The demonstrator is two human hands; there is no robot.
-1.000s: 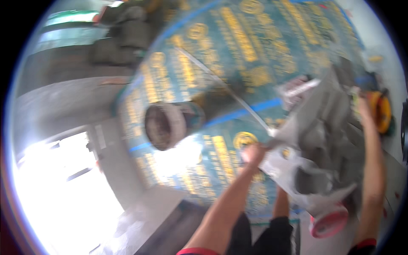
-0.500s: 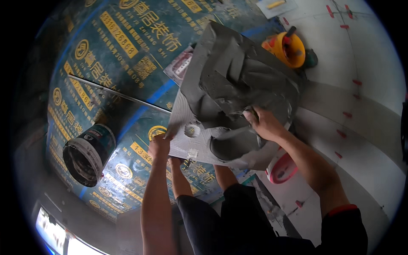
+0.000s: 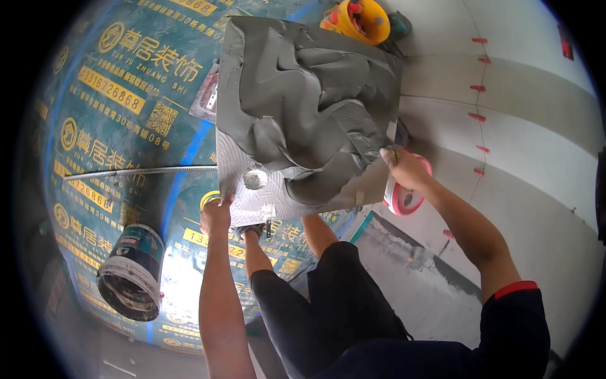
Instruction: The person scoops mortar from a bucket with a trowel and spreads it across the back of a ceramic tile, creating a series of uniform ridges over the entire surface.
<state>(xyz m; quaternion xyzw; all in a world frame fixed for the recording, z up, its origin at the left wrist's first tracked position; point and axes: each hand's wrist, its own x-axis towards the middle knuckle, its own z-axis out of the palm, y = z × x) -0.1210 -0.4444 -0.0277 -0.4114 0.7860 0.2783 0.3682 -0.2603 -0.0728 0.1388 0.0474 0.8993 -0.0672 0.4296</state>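
Note:
A large tile (image 3: 309,197) lies tilted before me, its ridged pale back facing up. Thick grey mortar (image 3: 278,95) covers most of it in wavy heaps, while the strip nearest me and the lower left corner are bare. At that corner my left hand (image 3: 216,215) is closed around the tile's edge. My right hand (image 3: 407,169) is closed on the handle of a trowel at the tile's right edge. Mortar and the fingers hide most of the trowel, and its blade blends into the grey.
A paint-style bucket (image 3: 129,271) lies at left on the green printed floor sheet (image 3: 95,208). A long metal bar (image 3: 139,170) reaches under the tile. Beyond it stands a yellow bucket (image 3: 366,22); a red-and-white tub (image 3: 410,189) is at right. Red clips (image 3: 478,88) line the joint between pale tiles.
My right hand has moved from over the mortar to the tile's right edge. The mortar's surface is reshaped with new ridges. The view has turned, and my left hand keeps the same corner.

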